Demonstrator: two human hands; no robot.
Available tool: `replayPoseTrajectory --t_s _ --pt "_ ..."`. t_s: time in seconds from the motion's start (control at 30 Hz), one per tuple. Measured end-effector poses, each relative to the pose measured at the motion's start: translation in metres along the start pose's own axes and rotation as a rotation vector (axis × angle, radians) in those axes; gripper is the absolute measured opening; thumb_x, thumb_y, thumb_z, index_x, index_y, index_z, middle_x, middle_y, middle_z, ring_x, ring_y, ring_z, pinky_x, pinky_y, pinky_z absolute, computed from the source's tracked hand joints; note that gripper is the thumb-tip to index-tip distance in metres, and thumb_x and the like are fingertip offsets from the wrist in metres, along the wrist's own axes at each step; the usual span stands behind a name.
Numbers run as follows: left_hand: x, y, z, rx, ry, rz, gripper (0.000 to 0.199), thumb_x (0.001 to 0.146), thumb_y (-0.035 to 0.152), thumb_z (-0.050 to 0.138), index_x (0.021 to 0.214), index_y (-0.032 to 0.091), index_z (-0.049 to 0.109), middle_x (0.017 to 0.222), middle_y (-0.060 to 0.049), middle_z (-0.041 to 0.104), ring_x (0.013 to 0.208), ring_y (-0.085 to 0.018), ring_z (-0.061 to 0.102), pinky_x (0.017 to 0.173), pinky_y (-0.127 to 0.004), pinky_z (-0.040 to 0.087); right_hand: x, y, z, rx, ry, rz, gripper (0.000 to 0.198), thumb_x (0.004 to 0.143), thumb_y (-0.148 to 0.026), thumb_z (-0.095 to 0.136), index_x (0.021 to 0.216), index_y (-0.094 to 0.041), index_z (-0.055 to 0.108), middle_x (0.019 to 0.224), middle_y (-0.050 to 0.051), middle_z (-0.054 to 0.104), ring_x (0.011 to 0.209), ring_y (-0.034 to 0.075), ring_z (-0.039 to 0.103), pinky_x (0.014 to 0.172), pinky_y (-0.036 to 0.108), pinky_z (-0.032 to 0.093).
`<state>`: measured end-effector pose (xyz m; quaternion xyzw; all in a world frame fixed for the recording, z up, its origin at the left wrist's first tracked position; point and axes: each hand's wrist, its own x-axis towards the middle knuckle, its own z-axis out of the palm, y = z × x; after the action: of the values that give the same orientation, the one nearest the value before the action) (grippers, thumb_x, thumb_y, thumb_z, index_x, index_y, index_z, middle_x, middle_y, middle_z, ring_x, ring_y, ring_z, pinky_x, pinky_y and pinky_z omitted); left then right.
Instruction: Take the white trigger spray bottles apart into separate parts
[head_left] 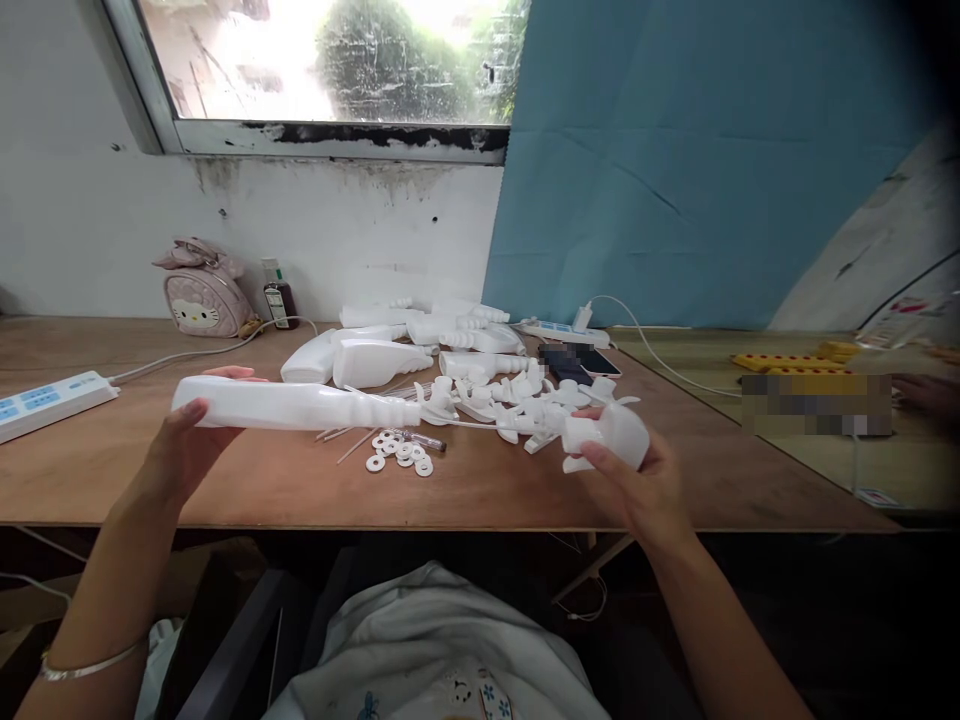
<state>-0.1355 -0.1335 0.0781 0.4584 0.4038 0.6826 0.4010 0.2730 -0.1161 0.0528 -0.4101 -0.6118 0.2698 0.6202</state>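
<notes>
My left hand is closed round the base of a white plastic bottle, which lies sideways in the air with its neck pointing right. In my right hand is a white trigger spray head. A thin dip tube runs left from the spray head to the bottle's mouth; whether its tip is inside, I cannot tell. Behind them lie several white bottles and a heap of white spray heads. Below the held bottle are white ring washers and loose thin tubes.
A pink bag and a small dark bottle stand by the wall. Power strips lie at the left and back. Phones rest behind the spray heads. Another person's blurred hand shows at far right.
</notes>
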Motion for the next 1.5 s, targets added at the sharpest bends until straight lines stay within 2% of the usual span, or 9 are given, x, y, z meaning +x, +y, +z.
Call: replayPoseTrajectory --t_s 0.17,0.27,0.5,0.77,0.93,1.03,1.17,1.33,1.5 --pt "-0.013 -0.029 0.037 -0.077 -0.197 -0.102 0.043 0.063 0.044 0.063 0.097 0.018 0.060 0.099 -0.008 0.061 0.092 -0.024 0.055 0.073 -0.029 0.049 -0.011 -0.008 0.021 -0.168 -0.183 -0.134 0.024 0.067 -0.035 0.069 0.087 -0.025 0.060 0.081 0.000 0.060 0.066 0.016 0.054 0.053 0.025 0.043" --pt "-0.019 -0.046 0.055 -0.120 -0.245 -0.160 0.037 0.068 0.043 0.059 0.097 0.020 0.059 0.101 -0.007 0.060 0.096 -0.025 0.054 0.075 -0.031 0.049 -0.016 -0.005 0.030 -0.244 -0.196 -0.185 0.024 0.068 -0.035 0.068 0.088 -0.025 0.059 0.082 0.001 0.062 0.072 0.018 0.057 0.056 0.026 0.044" --pt "-0.019 -0.067 0.061 -0.188 -0.150 -0.220 0.036 0.069 0.046 0.058 0.093 0.019 0.060 0.096 -0.007 0.060 0.088 -0.024 0.056 0.065 -0.032 0.051 -0.011 0.011 0.035 -0.311 -0.173 -0.271 0.023 0.071 -0.034 0.067 0.091 -0.026 0.059 0.086 0.000 0.064 0.076 0.018 0.058 0.068 0.028 0.046" --pt "-0.019 -0.070 0.059 -0.190 -0.121 -0.246 0.036 0.069 0.046 0.056 0.093 0.019 0.060 0.098 -0.010 0.060 0.091 -0.028 0.056 0.063 -0.035 0.052 -0.010 0.025 0.042 -0.129 -0.210 -0.139 0.027 0.068 -0.035 0.069 0.089 -0.024 0.057 0.085 0.001 0.065 0.078 0.020 0.059 0.066 0.029 0.047" --pt "-0.015 -0.066 0.059 -0.267 -0.016 -0.249 0.037 0.066 0.047 0.058 0.089 0.018 0.059 0.094 -0.008 0.061 0.083 -0.025 0.057 0.056 -0.032 0.052 -0.008 0.028 0.038 -0.112 -0.197 -0.114 0.027 0.067 -0.033 0.070 0.089 -0.024 0.057 0.084 0.001 0.064 0.073 0.018 0.058 0.064 0.029 0.046" --pt "-0.009 -0.058 0.050 -0.307 0.056 -0.187 0.036 0.063 0.045 0.061 0.088 0.019 0.058 0.097 -0.007 0.061 0.088 -0.026 0.057 0.056 -0.031 0.053 -0.001 0.027 0.029 -0.135 -0.109 -0.107 0.028 0.066 -0.033 0.070 0.089 -0.024 0.058 0.086 0.001 0.063 0.076 0.018 0.058 0.065 0.029 0.046" --pt "-0.001 -0.038 0.027 -0.274 0.138 -0.031 0.034 0.063 0.044 0.059 0.086 0.018 0.059 0.104 -0.006 0.061 0.095 -0.026 0.053 0.057 -0.031 0.054 0.007 0.025 0.016 -0.185 -0.005 -0.143 0.026 0.066 -0.033 0.070 0.087 -0.024 0.059 0.088 0.001 0.062 0.080 0.019 0.056 0.068 0.029 0.045" --pt "0.007 -0.014 -0.003 -0.154 0.240 0.177 0.028 0.061 0.038 0.056 0.079 0.017 0.060 0.097 -0.007 0.063 0.091 -0.024 0.053 0.052 -0.027 0.053 0.010 0.025 0.010 -0.226 0.020 -0.171 0.025 0.067 -0.032 0.069 0.088 -0.024 0.059 0.090 0.000 0.061 0.083 0.019 0.056 0.072 0.030 0.044" --pt "0.005 -0.001 -0.013 -0.071 0.262 0.284 0.027 0.065 0.038 0.049 0.079 0.018 0.060 0.094 -0.007 0.063 0.095 -0.026 0.053 0.053 -0.026 0.052 0.010 0.025 0.009 -0.292 0.035 -0.203 0.024 0.067 -0.033 0.068 0.088 -0.024 0.060 0.090 0.001 0.062 0.087 0.021 0.056 0.075 0.033 0.044"
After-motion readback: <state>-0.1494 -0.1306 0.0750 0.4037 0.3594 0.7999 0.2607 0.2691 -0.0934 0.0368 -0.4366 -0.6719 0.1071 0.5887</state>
